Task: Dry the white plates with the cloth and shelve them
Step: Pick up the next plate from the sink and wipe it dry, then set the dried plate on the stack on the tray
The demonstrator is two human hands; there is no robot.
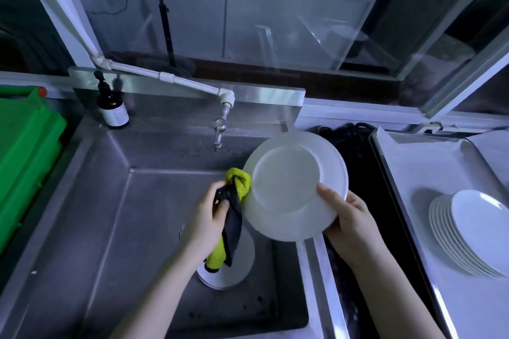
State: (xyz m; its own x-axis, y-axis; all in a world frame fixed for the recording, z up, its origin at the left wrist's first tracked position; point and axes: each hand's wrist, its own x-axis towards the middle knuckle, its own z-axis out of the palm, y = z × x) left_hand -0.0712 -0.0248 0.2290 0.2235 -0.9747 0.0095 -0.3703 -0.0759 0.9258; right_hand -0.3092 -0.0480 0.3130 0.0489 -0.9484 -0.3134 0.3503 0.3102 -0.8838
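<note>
1. Right hand (348, 217), over the right rim of the sink (110, 201): the thumb lies across the face of the plate (286, 181) and the fingers curl behind its lower right edge, so this hand is clamped on the plate.
2. Left hand (206, 215), above the sink basin: it grips the cloth (238, 181) in a bunch, with the yellow-green wad touching the plate's left rim. The two hands are apart, joined only through plate and cloth.
3. Plate, held tilted above the right side of the sink, face toward us. It is round, white, glazed and stiff, with a broad flat rim around a shallow well. We judge it moderately heavy, brittle if knocked on steel, and slick if wet. The rim, pinched between thumb and opposed fingers, is the sound place to hold it.
4. Cloth: soft and limp, with a yellow-green pile and a dark grey part that hangs below the fist.
5. Waiting plates (239, 264), on the sink floor beneath the hanging cloth; we cannot tell their number.
6. Plate stack (473, 234), fanned on a metal tray (385, 162) right of the sink.
7. Sink: brushed steel, square-walled. The tap (219, 132) is at its back wall, a brown bottle (111, 107) at its back left corner.
</note>
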